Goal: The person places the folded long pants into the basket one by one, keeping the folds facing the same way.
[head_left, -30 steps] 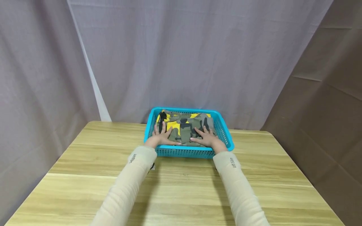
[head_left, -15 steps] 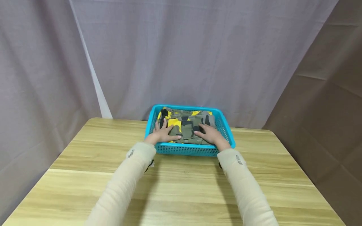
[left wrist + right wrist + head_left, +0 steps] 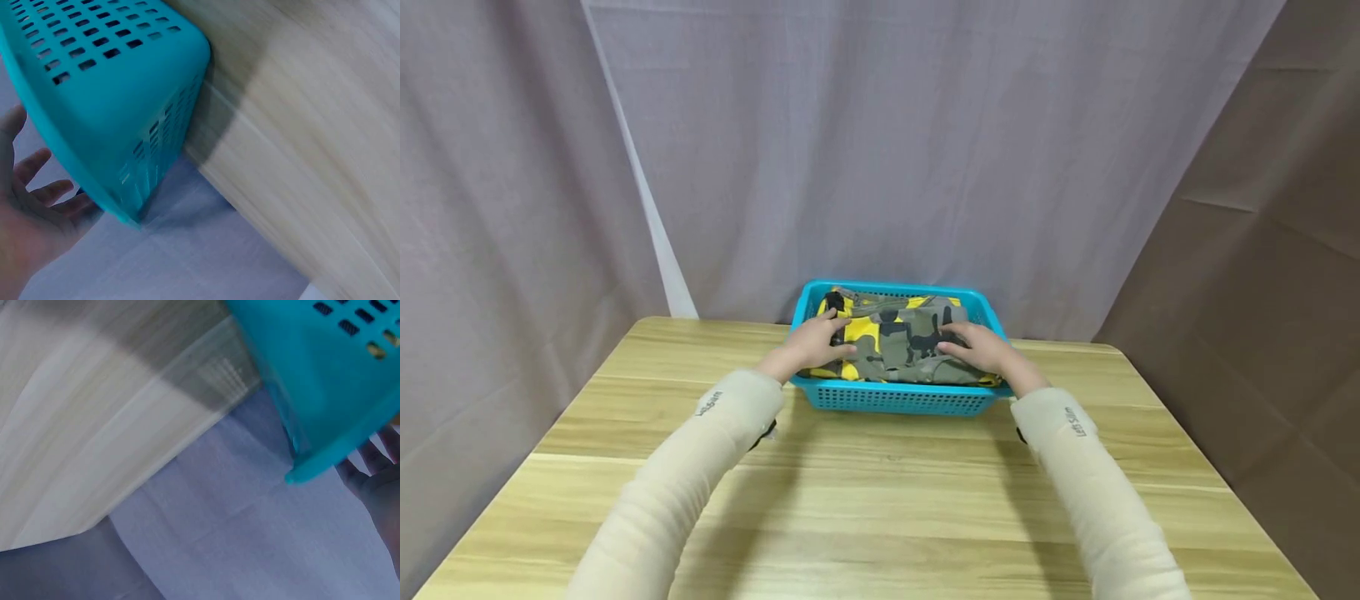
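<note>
A blue plastic basket [image 3: 895, 400] with perforated sides stands at the back of the table. Folded camouflage cloth [image 3: 895, 342] in yellow, green, grey and black lies inside it. My left hand [image 3: 814, 342] is over the basket's left side, with fingers spread and slightly bent. Over the right side is my right hand [image 3: 981, 347], its fingers relaxed above the cloth. In the left wrist view, the basket's wall [image 3: 94, 112] partly covers the fingers of the left hand [image 3: 44, 219]. At the right edge of the right wrist view, the right hand [image 3: 381, 487] shows beyond the rim. Neither hand grips anything; contact with the cloth is unclear.
The wooden table [image 3: 880, 500] extends in front of and beside the basket. A grey curtain [image 3: 887, 150] hangs right behind it. Brown cloth [image 3: 1255, 275] borders the table on the right.
Both hands lay flatter on the cloth earlier. They have moved apart, the left hand leftward and the right hand rightward, toward the basket's sides. The basket has stayed in about the same place.
</note>
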{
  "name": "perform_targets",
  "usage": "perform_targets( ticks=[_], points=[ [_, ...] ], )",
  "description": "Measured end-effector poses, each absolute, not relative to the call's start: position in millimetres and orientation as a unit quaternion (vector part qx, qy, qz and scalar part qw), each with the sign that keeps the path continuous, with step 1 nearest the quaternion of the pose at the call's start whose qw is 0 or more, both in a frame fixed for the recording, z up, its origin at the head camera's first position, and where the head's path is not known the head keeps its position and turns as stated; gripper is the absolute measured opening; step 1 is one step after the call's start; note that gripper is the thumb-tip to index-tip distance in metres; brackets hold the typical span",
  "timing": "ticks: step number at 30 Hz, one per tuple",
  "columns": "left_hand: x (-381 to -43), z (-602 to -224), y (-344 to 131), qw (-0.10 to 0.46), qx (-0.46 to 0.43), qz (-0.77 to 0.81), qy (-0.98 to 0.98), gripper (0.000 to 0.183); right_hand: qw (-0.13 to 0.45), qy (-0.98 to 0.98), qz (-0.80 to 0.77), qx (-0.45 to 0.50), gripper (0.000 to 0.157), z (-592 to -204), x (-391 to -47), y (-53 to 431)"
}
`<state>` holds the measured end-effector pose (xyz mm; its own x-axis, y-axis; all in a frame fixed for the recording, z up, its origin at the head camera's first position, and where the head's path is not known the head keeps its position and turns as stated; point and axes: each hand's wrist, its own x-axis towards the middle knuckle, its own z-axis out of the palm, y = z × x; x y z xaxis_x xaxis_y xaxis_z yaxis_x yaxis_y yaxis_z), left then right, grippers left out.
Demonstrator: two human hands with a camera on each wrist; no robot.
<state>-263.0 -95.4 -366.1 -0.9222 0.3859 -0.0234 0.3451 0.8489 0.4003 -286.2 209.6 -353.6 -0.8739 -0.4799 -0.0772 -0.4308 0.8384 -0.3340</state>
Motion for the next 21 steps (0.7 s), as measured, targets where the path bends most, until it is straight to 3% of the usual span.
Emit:
perform_targets(
  ticks=[8,21],
  points=[
    [-254.9,-364.0,-113.0,-0.018,0.2,0.217,0.955,0.059,0.066,0.954,-0.179,-0.231,0.054,-343.0,-278.5,234.6],
    [-240.3,-360.2,-168.0,-0.114,0.176,0.223,0.952,0.057,-0.029,0.949,-0.167,-0.266,0.046,-338.1,-264.8,277.0]
  ],
)
